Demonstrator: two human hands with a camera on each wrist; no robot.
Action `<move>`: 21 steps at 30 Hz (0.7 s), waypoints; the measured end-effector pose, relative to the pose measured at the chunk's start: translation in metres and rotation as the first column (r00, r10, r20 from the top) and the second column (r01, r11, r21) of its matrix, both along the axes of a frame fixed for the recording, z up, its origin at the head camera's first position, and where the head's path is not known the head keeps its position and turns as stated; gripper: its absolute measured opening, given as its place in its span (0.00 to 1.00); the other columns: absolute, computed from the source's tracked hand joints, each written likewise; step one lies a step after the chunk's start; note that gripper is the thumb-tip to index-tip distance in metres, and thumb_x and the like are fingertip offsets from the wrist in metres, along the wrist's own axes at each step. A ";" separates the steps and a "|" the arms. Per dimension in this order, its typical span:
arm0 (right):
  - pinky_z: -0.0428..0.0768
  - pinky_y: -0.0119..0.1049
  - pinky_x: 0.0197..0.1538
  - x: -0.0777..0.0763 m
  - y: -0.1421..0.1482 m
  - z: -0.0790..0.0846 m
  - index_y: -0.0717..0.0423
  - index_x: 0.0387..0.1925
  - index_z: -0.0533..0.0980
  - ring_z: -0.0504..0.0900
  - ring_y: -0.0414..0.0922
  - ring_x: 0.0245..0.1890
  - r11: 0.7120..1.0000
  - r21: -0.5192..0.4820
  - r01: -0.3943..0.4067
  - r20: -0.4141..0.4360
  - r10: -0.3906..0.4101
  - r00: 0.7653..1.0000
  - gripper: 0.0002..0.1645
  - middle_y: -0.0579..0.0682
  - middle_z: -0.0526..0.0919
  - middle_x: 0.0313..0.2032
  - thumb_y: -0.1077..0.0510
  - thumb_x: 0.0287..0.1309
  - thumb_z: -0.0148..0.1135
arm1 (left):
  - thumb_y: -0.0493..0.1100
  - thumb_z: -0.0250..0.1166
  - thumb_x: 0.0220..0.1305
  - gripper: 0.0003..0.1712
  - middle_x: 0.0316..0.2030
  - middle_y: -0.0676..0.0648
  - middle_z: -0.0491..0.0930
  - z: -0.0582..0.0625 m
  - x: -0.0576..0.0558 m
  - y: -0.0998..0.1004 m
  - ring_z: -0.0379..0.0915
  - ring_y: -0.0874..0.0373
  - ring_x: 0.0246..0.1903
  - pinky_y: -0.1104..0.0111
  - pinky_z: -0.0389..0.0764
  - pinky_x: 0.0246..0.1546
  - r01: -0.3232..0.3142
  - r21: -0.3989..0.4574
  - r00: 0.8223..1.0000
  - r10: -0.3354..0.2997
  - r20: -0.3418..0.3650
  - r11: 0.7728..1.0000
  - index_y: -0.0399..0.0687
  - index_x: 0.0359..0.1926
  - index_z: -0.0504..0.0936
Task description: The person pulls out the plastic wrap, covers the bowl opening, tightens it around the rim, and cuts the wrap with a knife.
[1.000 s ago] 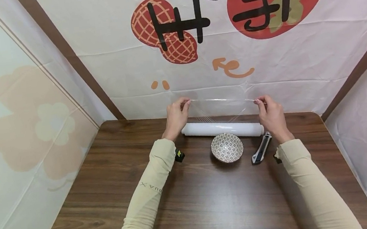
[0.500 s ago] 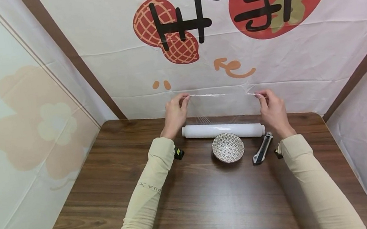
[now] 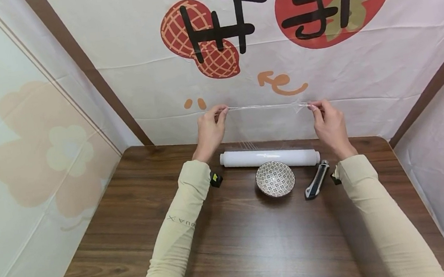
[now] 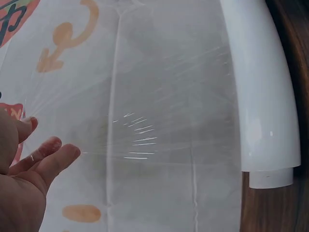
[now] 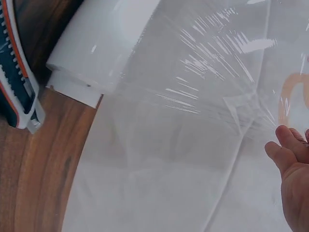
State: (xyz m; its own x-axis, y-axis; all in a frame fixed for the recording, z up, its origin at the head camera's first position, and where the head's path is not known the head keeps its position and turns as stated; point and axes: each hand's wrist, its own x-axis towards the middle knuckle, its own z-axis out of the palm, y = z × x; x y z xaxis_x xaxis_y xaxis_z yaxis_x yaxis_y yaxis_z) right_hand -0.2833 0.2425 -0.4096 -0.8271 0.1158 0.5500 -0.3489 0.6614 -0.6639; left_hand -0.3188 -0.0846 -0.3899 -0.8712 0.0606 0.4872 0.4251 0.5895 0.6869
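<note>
A leading edge of cling film (image 3: 261,106) is held at its two corners: one is pinched between the thumb and fingers of the left hand (image 3: 211,128), the other by those of the right hand (image 3: 330,125). The fingers are closed narrowly on it, and the edge is drawn nearly straight between them. Near each grip the sheet is gathered into fine, radiating creases, seen best in the wrist views. The hands are held well apart, above the rear edge of the worktop (image 3: 261,254), and behind the sheet a printed cloth backdrop (image 3: 153,87) is seen.

The film is sloped down from the fingers to the white film roll (image 3: 269,157), which is laid almost parallel to the rear edge. A length is judged to be unrolled already; no cut is seen, and the sheet is joined to the roll.

In front of the roll, towards the front edge, a small patterned bowl (image 3: 275,179) is set, apparently facing up and not covered by the film. Nearer the right edge, a utility knife (image 3: 316,179) is laid aslant beside the roll's end, touched by neither hand. Cutting and placing the sheet are therefore judged to be left undone.
</note>
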 end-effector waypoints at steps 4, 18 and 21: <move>0.66 0.18 0.34 -0.003 0.000 0.005 0.63 0.49 0.77 0.86 0.50 0.44 1.000 -0.009 -0.004 -0.005 0.004 1.000 0.18 0.55 0.86 0.52 0.53 0.74 0.49 | 0.49 0.56 0.73 0.15 0.43 0.45 0.87 0.006 -0.004 0.000 0.85 0.53 0.43 0.59 0.84 0.45 -0.002 -0.013 1.000 0.002 -0.013 1.000 0.47 0.49 0.84; 0.67 0.20 0.31 -0.011 -0.004 0.025 0.58 0.46 0.78 0.79 0.32 0.35 1.000 0.006 0.026 -0.029 -0.026 0.999 0.17 0.51 0.87 0.49 0.51 0.73 0.50 | 0.50 0.56 0.73 0.15 0.44 0.44 0.87 0.020 -0.014 -0.002 0.85 0.52 0.45 0.60 0.84 0.48 -0.017 -0.003 0.999 0.017 -0.051 1.000 0.47 0.48 0.84; 0.68 0.21 0.30 -0.010 -0.005 0.029 0.58 0.47 0.78 0.79 0.34 0.35 1.000 0.003 0.024 -0.031 -0.024 0.999 0.17 0.52 0.87 0.49 0.50 0.73 0.50 | 0.50 0.56 0.73 0.15 0.43 0.45 0.87 0.022 -0.016 -0.002 0.85 0.54 0.43 0.61 0.84 0.46 -0.033 -0.003 0.997 0.033 -0.073 0.999 0.47 0.48 0.84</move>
State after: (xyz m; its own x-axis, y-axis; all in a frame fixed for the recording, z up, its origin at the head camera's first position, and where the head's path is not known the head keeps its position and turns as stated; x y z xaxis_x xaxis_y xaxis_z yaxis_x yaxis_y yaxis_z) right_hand -0.2938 0.2374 -0.3809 -0.8065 0.1332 0.5761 -0.3536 0.6722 -0.6505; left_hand -0.3348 -0.0866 -0.3679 -0.8349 0.0341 0.5494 0.4541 0.6067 0.6524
